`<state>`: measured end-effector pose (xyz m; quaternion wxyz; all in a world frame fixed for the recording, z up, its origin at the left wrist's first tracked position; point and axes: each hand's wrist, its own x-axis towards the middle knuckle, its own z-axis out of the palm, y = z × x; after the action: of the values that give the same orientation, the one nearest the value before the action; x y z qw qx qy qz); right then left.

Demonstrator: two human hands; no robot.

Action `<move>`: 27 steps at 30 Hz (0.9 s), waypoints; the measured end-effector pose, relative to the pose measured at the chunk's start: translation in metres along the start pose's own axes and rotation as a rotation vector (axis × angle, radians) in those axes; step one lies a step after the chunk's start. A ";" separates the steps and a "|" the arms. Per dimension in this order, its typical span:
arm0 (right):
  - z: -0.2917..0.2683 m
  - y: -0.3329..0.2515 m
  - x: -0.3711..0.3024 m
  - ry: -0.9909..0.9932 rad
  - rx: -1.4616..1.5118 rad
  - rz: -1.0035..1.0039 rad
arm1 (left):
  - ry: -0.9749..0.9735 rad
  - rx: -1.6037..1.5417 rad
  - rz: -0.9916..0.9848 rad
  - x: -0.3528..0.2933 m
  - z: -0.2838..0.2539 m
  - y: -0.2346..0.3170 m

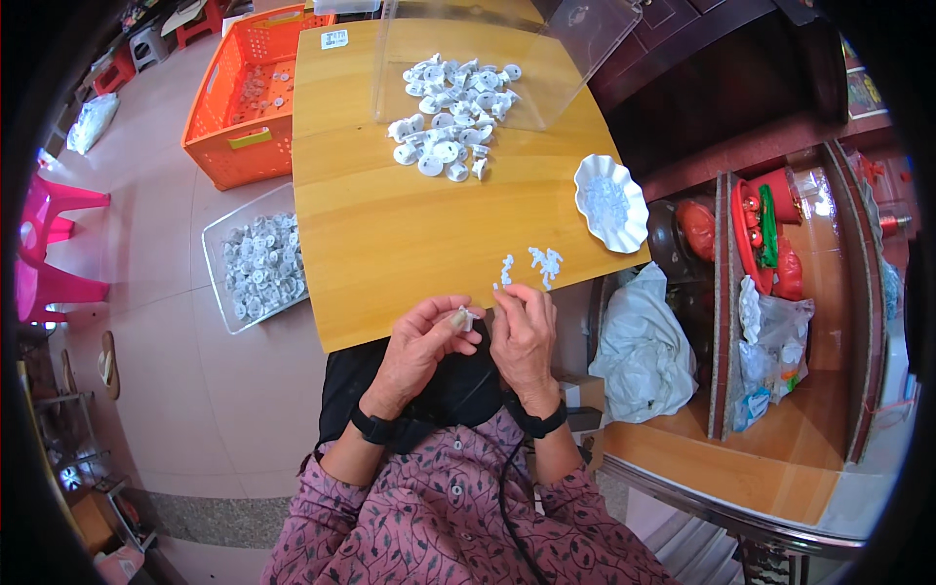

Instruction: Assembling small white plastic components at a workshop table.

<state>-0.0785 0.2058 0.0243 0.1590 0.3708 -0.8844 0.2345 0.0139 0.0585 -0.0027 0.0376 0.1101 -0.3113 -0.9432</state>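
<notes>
- Tiled floor (pixel 166 331) at far left, pink plastic stools (pixel 63 283) standing on it.
- Orange crate (pixel 232 161), perforated, beside the bench's far left corner; a few small parts inside.
- Clear bin (pixel 209 250) below the crate, just beside the bench's left edge, loaded with white and grey parts (pixel 261 265).
- Bench (pixel 380 239): yellow wood top, near edge just in front of the person.
- Left hand (pixel 414 341): closed to a pinch, thumb and fingers on a small white part (pixel 466 318), held at the bench's near edge.
- Pile of round white parts (pixel 445 152) toward the far side, partly behind clear plastic.
- Right hand (pixel 525 336): fingers curled, thumb near index, just right of the left hand; can't tell if anything's gripped.
- Small white bits (pixel 550 265) on the bench just beyond the right fingertips, two loose clusters.
- White wavy-rimmed dish (pixel 636 232) near the right edge, small translucent pieces (pixel 606 200) in it.
- White plastic bag (pixel 643 346), then shelf unit (pixel 721 341) off the bench, far right.
</notes>
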 end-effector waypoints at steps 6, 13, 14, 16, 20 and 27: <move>0.002 -0.001 -0.003 0.028 0.057 0.033 | -0.013 -0.023 0.009 -0.001 -0.002 0.000; 0.006 0.004 -0.004 0.046 0.045 -0.017 | -0.009 -0.043 0.006 -0.001 -0.003 0.001; 0.007 0.005 -0.006 0.050 0.041 -0.043 | -0.021 -0.069 0.007 -0.001 -0.004 0.002; 0.010 0.009 -0.008 0.060 0.046 -0.066 | -0.030 -0.094 0.008 -0.001 -0.004 0.004; 0.013 0.010 -0.011 0.074 0.031 -0.064 | -0.072 -0.202 0.012 -0.003 -0.007 0.006; 0.006 -0.011 -0.011 0.138 0.274 0.159 | -0.124 -0.296 0.025 -0.006 -0.008 0.010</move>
<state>-0.0638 0.2023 0.0174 0.1481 0.3011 -0.8577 0.3896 0.0221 0.0467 -0.0024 0.0459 0.0410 -0.1721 -0.9832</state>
